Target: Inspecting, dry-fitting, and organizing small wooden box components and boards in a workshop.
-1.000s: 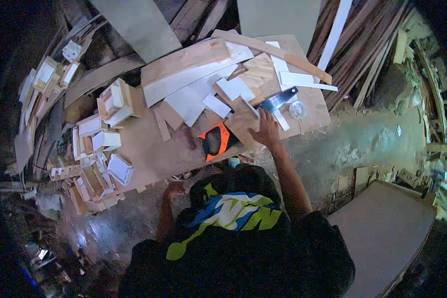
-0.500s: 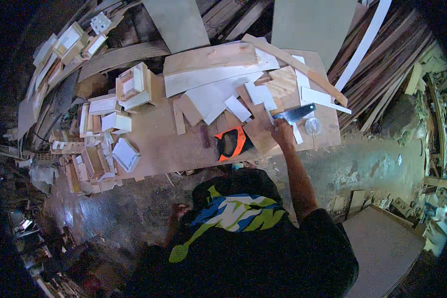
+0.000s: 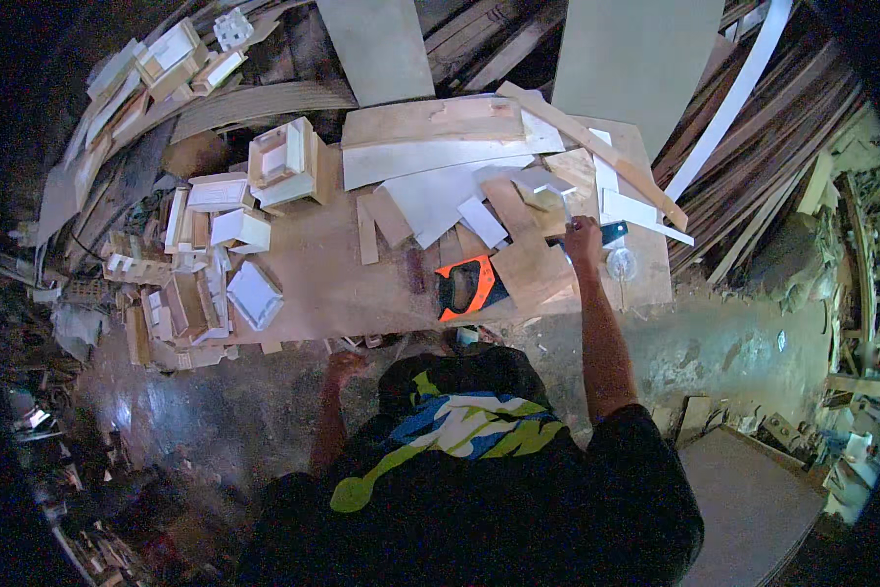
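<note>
My right hand [image 3: 584, 238] is over the right part of the worktable [image 3: 313, 264]. Its fingers are closed on a thin pale strip [image 3: 565, 203] that sticks up beside a tilted grey-white board piece [image 3: 541, 182]. Just right of the hand shows the end of a dark blue blade [image 3: 613, 232]. A handsaw handle [image 3: 467, 286], orange and black, lies near the front edge, beside a square brown board [image 3: 533, 272]. Below the table's front edge is my left hand [image 3: 345, 366], its fingers too dark and blurred to read.
Several small wooden boxes [image 3: 288, 161] crowd the table's left side. White and brown offcuts [image 3: 430, 201] overlap in the middle, with a long wooden strip [image 3: 596, 147] behind. A round clear container [image 3: 620, 263] stands at right. Timber lengths [image 3: 753, 147] lean beyond; a flat panel [image 3: 748, 499] lies lower right.
My right hand has shifted slightly right and upward, now covering much of the blade. The grey-white piece beside it has tilted. My left hand has come forward, further into view. The whole view has shifted slightly.
</note>
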Action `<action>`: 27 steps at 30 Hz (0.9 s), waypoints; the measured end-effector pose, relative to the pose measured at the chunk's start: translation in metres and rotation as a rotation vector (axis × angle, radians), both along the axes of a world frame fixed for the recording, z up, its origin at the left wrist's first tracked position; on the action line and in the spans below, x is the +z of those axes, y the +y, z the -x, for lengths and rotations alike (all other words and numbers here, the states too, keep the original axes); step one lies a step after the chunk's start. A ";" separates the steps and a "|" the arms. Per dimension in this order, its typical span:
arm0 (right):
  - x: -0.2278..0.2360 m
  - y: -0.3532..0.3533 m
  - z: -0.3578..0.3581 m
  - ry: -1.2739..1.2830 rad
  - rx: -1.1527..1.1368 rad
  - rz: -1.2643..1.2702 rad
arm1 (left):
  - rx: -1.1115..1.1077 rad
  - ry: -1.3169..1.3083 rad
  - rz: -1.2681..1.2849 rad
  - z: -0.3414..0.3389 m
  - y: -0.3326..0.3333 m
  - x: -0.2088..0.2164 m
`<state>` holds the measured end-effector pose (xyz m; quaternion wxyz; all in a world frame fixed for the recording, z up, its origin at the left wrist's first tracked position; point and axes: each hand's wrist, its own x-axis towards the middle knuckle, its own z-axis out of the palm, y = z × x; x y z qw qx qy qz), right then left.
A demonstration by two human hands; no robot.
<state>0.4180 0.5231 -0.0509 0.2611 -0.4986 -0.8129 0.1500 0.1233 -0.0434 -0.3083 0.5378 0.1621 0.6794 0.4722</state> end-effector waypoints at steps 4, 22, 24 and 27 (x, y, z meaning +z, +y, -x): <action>-0.027 -0.007 -0.016 -0.029 -0.030 -0.012 | 0.212 -0.602 -0.117 -0.014 -0.033 -0.023; -0.027 -0.063 -0.017 0.987 -0.185 0.880 | -0.020 -0.339 0.127 0.010 -0.155 0.046; -0.023 -0.042 -0.011 1.102 -0.151 0.753 | 0.001 -0.375 0.016 0.032 -0.130 0.034; -0.015 -0.018 -0.019 1.069 0.196 0.607 | 0.060 -0.421 -0.144 0.074 -0.048 0.014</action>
